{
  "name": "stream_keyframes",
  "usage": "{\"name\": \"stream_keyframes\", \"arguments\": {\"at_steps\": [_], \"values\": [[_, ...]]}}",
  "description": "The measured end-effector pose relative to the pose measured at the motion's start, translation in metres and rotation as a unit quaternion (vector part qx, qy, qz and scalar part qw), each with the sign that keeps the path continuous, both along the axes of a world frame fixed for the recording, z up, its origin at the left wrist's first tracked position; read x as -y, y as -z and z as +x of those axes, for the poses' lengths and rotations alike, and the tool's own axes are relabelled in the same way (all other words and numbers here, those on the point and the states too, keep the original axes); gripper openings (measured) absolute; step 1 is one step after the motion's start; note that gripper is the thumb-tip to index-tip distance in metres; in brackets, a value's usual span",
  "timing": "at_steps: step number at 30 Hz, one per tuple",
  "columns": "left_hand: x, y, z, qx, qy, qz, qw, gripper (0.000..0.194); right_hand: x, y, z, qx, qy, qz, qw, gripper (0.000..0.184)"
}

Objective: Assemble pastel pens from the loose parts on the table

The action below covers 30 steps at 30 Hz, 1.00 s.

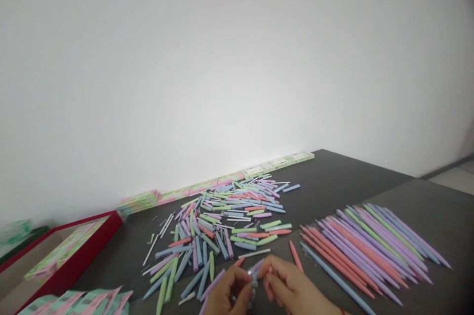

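Low in the view, my two hands meet over the front of a dark table. My left hand (229, 294) is closed, its thumb and forefinger pinched around a small pale pen part (255, 275) that the fingers partly hide. Close beside it, my right hand (291, 286) has its fingers bent together at the same spot; what they grip is too small and blurred to name. A purple pen barrel (213, 285) lies by my left hand, and a red one (295, 255) lies beyond my right hand. Ahead spreads a loose heap of pastel pen parts (222, 221).
To the right, full-length pens (363, 251) lie side by side in a slanted row. Flat printed boxes (207, 185) line the wall. At left stand a red-edged box (85, 243) with printed packs inside and several pale green and pink packets (74, 302).
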State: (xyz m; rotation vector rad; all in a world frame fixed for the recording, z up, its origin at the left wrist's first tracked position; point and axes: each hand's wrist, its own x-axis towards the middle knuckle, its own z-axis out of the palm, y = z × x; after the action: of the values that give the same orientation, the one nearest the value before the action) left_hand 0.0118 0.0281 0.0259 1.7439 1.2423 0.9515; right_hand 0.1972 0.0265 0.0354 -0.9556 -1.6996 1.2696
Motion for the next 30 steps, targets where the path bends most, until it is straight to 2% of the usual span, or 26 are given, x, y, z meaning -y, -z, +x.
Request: {"name": "stream_keyframes", "arguments": {"at_steps": [3,5,10,14,20,23,27,30], "values": [[0.0,-0.003,-0.004,-0.088,-0.023,0.027,0.996,0.004,-0.001,-0.004,0.005,0.054,0.05,0.059,0.996,0.016],[0.001,-0.006,-0.006,-0.144,-0.01,0.044,0.989,0.002,-0.002,-0.004,0.006,0.071,0.058,0.064,0.994,0.018],[0.004,-0.015,-0.008,-0.247,0.016,0.073,0.966,0.015,-0.006,0.009,0.003,0.065,0.015,0.006,0.998,0.009],[0.007,-0.023,-0.005,-0.299,0.018,0.075,0.951,0.021,-0.005,0.013,0.001,0.067,-0.009,-0.032,0.997,0.011],[0.016,-0.053,-0.004,-0.339,-0.013,0.059,0.939,0.03,0.0,0.007,0.0,0.054,-0.019,-0.022,0.998,0.012],[0.022,-0.063,-0.003,-0.408,0.012,0.027,0.913,0.014,0.001,0.006,-0.001,0.041,-0.013,-0.033,0.999,0.013],[0.024,-0.049,0.0,-0.468,0.079,-0.019,0.88,0.006,0.002,0.0,-0.001,0.041,-0.007,-0.021,0.999,0.015],[0.022,-0.037,0.001,-0.448,0.079,-0.003,0.891,0.005,0.004,-0.006,0.001,0.026,-0.015,0.039,0.999,0.018]]}}
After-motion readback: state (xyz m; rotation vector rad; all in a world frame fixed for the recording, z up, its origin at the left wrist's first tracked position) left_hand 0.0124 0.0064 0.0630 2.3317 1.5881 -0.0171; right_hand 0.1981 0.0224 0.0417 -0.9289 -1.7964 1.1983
